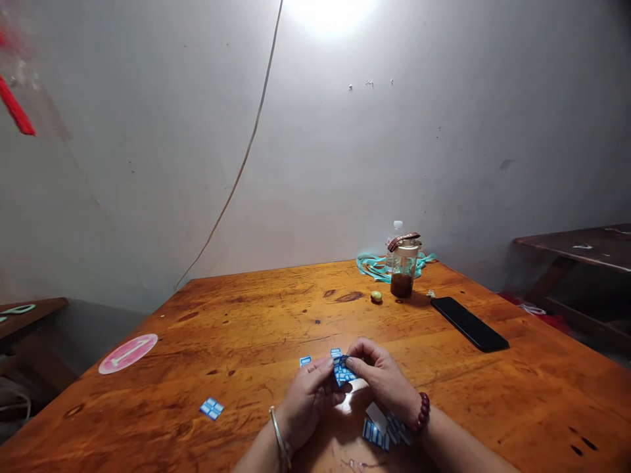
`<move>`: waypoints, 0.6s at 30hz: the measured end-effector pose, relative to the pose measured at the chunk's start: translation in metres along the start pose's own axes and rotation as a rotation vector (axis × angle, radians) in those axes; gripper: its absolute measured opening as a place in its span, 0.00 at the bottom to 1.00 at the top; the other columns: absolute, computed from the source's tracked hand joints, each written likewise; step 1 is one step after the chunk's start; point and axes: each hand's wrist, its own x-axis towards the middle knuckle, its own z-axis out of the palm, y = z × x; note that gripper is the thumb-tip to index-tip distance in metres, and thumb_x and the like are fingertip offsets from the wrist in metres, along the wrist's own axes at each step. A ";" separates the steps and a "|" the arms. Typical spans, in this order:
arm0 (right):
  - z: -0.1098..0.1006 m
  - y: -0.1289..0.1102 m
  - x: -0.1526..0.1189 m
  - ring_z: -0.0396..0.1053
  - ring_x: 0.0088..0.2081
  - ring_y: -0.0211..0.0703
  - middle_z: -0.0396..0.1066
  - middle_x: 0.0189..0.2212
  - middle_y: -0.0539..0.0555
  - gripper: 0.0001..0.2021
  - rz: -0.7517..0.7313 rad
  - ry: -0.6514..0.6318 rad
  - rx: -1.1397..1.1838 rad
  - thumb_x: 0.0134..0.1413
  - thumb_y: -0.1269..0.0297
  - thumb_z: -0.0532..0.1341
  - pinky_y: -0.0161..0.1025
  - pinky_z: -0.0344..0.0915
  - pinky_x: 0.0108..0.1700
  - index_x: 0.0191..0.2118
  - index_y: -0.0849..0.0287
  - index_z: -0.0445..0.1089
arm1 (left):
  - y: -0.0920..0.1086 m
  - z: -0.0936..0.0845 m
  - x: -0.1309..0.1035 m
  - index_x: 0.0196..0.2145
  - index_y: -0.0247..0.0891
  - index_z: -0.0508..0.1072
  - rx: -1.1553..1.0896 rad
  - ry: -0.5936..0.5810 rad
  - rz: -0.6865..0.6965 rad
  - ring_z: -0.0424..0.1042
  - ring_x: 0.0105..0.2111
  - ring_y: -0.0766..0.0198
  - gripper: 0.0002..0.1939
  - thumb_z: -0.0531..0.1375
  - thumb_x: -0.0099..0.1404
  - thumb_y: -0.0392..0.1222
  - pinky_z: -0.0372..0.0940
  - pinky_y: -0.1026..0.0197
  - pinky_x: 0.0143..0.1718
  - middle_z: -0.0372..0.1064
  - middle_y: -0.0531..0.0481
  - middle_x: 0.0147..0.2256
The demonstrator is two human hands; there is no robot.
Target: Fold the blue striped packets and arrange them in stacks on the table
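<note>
Between my two hands is a small blue-and-white sheet of labels (344, 372), raised a little over the wooden table. My left hand (311, 389) pinches its left edge between thumb and fingers. On its right edge the thumb and forefinger of my right hand (382, 374) are closed. Two small blue-bordered pieces, a left one (305, 360) and a right one (336, 352), lie just beyond my hands. Beneath my right wrist rests a loose pile of blue-and-white pieces (376, 433), partly hidden by the arm. Off to the left lies another blue-and-white piece (211, 408).
A black phone (468, 323) lies at the right of the wooden table (256, 315). Farther back stand a cup of dark drink (403, 276) and a clear bottle (396, 230), beside turquoise straps (371, 266) and a small yellowish-green object (376, 297). A pink disc (128, 353) is at left.
</note>
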 end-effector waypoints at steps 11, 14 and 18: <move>0.005 -0.012 -0.007 0.59 0.26 0.35 0.62 0.23 0.49 0.06 -0.149 0.023 -0.294 0.48 0.64 0.56 0.32 0.56 0.28 0.26 0.60 0.66 | -0.004 -0.003 0.005 0.25 0.30 0.71 0.172 0.028 0.052 0.58 0.20 0.73 0.14 0.58 0.55 0.46 0.51 0.71 0.20 0.61 0.52 0.21; 0.004 -0.010 -0.006 0.59 0.26 0.36 0.62 0.23 0.49 0.06 -0.140 0.031 -0.300 0.48 0.64 0.56 0.33 0.57 0.28 0.25 0.59 0.65 | -0.003 -0.002 0.003 0.27 0.30 0.71 0.189 0.025 0.052 0.62 0.23 0.70 0.16 0.55 0.56 0.48 0.55 0.69 0.23 0.64 0.49 0.23; 0.003 -0.008 -0.006 0.58 0.25 0.35 0.60 0.23 0.48 0.05 -0.145 0.029 -0.341 0.47 0.63 0.57 0.33 0.56 0.27 0.27 0.58 0.66 | -0.002 -0.004 0.002 0.30 0.30 0.72 0.233 -0.010 0.039 0.64 0.25 0.68 0.16 0.55 0.57 0.47 0.58 0.68 0.26 0.66 0.47 0.26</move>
